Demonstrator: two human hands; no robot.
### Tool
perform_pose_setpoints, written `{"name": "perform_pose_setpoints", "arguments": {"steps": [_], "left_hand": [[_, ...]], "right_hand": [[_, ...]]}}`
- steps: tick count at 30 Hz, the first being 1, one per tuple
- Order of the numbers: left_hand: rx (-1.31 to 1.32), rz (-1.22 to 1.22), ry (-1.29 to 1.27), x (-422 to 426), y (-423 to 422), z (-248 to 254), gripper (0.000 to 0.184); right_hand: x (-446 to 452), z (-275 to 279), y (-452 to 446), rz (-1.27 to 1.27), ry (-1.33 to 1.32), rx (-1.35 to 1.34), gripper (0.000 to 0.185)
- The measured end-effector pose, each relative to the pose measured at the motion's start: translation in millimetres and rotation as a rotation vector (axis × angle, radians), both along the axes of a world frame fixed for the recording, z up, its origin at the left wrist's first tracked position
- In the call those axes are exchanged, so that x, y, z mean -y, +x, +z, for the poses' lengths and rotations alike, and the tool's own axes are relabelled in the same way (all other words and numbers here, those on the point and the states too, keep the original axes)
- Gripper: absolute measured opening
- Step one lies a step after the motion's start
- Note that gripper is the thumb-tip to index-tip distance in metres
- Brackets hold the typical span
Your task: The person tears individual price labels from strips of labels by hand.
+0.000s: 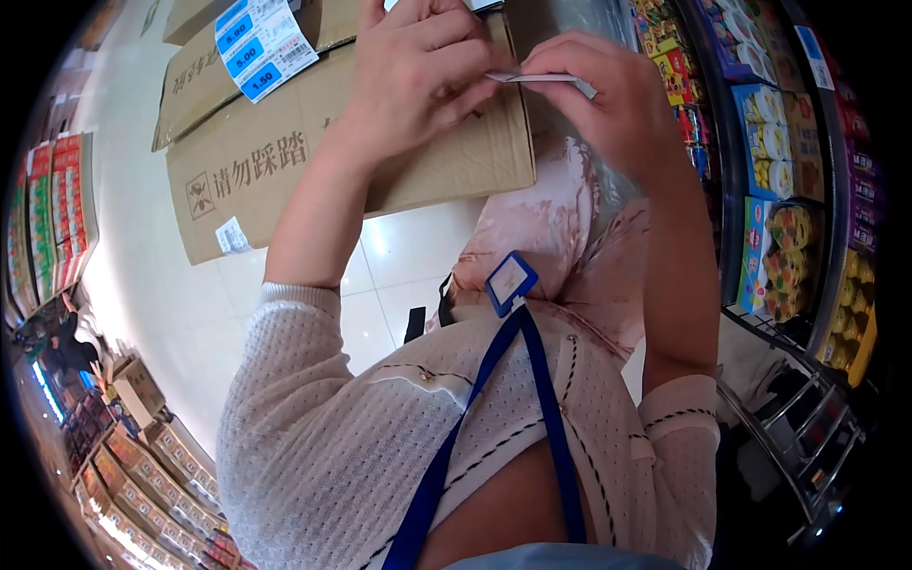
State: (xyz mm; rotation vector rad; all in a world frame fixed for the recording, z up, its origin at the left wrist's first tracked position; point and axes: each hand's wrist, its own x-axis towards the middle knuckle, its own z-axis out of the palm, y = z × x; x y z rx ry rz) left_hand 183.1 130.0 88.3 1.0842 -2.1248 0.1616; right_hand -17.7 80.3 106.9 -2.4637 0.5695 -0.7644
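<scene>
1. the right hand point(613, 104) is closed in a pinch on a thin card point(546, 78), seen nearly edge-on, between its thumb and fingers.
2. the card is above the right edge of a brown carton point(427, 176), its left end reaching in over the carton and its right end out past that edge.
3. the left hand point(418, 81) is over the carton, near the same edge, with its fingers curled and its fingertips at the card's left end; i cannot tell whether they grip it.
4. a sheet of price labels point(261, 47), blue and white, lies toward the carton's left side, back from the near edge.
5. a small white sticker point(232, 236) is by the near left corner, and large brown characters point(261, 166) run along the carton between that corner and the left forearm.
6. shelves of packaged goods point(769, 123) stand beyond the carton's right edge.
</scene>
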Motion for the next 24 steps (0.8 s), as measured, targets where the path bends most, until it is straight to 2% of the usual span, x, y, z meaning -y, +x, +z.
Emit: {"name": "perform_pose_setpoints", "arguments": {"steps": [6, 12, 15, 16, 19, 20, 22, 24], "left_hand": [[-0.040, -0.032, -0.002, 1, 0, 2, 0.009], [-0.074, -0.034, 0.001, 2, 4, 2, 0.009], [-0.056, -0.031, 0.008, 3, 9, 1, 0.012], [-0.044, -0.033, 0.013, 2, 11, -1, 0.015], [-0.367, 0.204, -0.252, -2, -7, -9, 0.044], [-0.811, 0.028, -0.305, 11, -1, -34, 0.045], [-1.050, 0.055, -0.190, 9, -6, -40, 0.036], [-1.367, 0.165, 0.300, 5, -15, -33, 0.038]], "right_hand": [[1, -10, 1, -0.025, 0.080, 0.095, 0.010], [-1, -9, 4, -0.147, 0.348, 0.035, 0.012], [0, -10, 4, -0.203, 0.362, 0.031, 0.015], [4, -17, 3, -0.176, 0.486, 0.139, 0.017], [14, -32, 0, -0.146, 0.791, 0.447, 0.023], [13, -30, 3, -0.172, 0.854, 0.542, 0.025], [8, -28, 12, -0.165, 1.020, 0.749, 0.028], [3, -24, 22, -0.078, 1.207, 0.969, 0.030]]}}
